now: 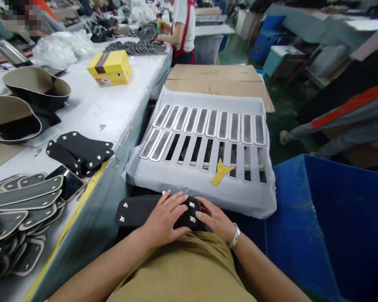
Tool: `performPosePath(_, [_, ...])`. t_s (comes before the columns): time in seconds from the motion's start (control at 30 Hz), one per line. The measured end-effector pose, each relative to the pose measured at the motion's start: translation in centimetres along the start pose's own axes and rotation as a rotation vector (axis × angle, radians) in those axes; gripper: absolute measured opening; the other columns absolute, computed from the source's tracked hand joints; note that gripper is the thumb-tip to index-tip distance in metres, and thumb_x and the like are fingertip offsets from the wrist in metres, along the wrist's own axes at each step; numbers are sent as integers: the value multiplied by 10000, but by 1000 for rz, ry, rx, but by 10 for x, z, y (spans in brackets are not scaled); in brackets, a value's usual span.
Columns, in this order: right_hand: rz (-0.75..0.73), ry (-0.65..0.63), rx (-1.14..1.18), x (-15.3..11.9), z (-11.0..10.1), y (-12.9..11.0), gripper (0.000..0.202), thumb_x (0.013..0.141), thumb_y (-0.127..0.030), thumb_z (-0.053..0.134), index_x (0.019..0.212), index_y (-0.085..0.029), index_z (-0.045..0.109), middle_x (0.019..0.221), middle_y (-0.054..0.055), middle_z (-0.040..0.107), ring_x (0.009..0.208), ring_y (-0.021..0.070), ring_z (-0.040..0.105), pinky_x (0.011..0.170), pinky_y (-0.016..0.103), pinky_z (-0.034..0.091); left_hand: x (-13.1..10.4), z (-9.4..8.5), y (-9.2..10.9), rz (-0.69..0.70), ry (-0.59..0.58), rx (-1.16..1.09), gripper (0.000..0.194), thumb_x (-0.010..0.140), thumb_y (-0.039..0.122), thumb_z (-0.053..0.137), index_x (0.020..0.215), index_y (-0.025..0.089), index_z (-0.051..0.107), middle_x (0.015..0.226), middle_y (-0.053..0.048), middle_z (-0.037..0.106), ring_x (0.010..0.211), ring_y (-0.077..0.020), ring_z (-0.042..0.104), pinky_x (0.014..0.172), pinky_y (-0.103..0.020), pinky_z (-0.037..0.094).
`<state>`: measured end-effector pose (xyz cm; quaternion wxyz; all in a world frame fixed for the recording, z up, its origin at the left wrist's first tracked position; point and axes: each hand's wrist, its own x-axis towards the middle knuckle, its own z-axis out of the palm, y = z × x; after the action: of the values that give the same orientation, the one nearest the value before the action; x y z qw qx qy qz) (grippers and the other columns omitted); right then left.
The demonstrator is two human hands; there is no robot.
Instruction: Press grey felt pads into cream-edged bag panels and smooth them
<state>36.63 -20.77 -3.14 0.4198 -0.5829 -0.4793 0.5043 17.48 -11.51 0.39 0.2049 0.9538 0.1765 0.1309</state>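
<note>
Across my lap lies a long black panel (137, 211) with rounded ends and small white tabs near them. My left hand (166, 219) rests palm down on top of it, fingers stretched out and apart. At the panel's right end, my right hand (218, 221) holds the edge, thumb on top and fingers partly hidden behind the end. Just beyond my hands is a white-covered frame (176, 178) with rows of slots; pale-rimmed dark strips (212, 123) fill the far row and two places in the near row. A yellow cutout (221, 172) lies on the frame.
To my left, the worktable (82, 102) carries black tabbed panels (85, 151), grey pale-edged pieces (25, 201) and a yellow box (109, 68). A blue bin (290, 201) stands at my right. Cardboard (214, 77) lies behind the frame. Beyond, a co-worker (181, 31) stands at the table.
</note>
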Motion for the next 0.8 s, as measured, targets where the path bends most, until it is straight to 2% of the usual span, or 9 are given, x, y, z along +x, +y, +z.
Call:
performPosePath(0.1, [53,42,66,3,4,-3,367,823,-363,495,1143,-184,501,1145,72,573,1040,208,542,929,372,427,-2,1,1,-3,30,24,338,774,340,590,1079,201,544,1312,-92,499,1237,-258,410,1089,-501,191])
performPosePath(0.17, [83,104,1,4,9,-7,337,826,-349,469,1115,-181,507,1124,74,575,1016,209,541,927,385,418,0,-1,2,-58,26,13,360,752,349,615,1073,204,543,1303,-86,506,1215,-256,428,1089,-492,196])
performPosePath(0.3, [111,193,-163,7,17,-13,313,833,-321,420,1095,-171,501,1106,88,572,1008,218,525,932,403,393,8,-7,-1,-144,-21,-39,570,644,401,708,1129,187,500,1253,-106,533,1155,-264,470,1059,-472,267])
performPosePath(0.47, [142,145,-148,7,15,-16,291,838,-313,428,1092,-189,497,1074,63,580,983,201,535,902,367,415,13,-9,-10,-121,-66,-79,808,567,433,753,1243,157,406,1191,-134,557,1090,-289,508,978,-461,371])
performPosePath(0.63, [164,64,-43,7,8,-19,274,825,-300,449,1068,-190,513,1037,53,603,953,200,564,870,361,453,13,-5,-12,-154,-58,-60,992,537,442,748,1344,107,277,1168,-175,557,1093,-338,503,967,-496,368])
performPosePath(0.73, [103,108,-101,8,8,-19,349,828,-289,446,1161,-187,463,1162,84,562,1066,209,535,938,389,429,12,-2,-13,-167,-54,-79,1064,529,436,746,1385,126,195,1170,-155,560,1092,-334,508,975,-496,360])
performPosePath(0.8, [-30,138,-310,8,9,-21,467,822,-297,472,1266,-180,388,1287,114,475,1191,223,444,1015,421,358,11,1,-13,-163,-41,-88,1092,539,446,739,1401,133,147,1175,-148,561,1089,-325,513,982,-492,356])
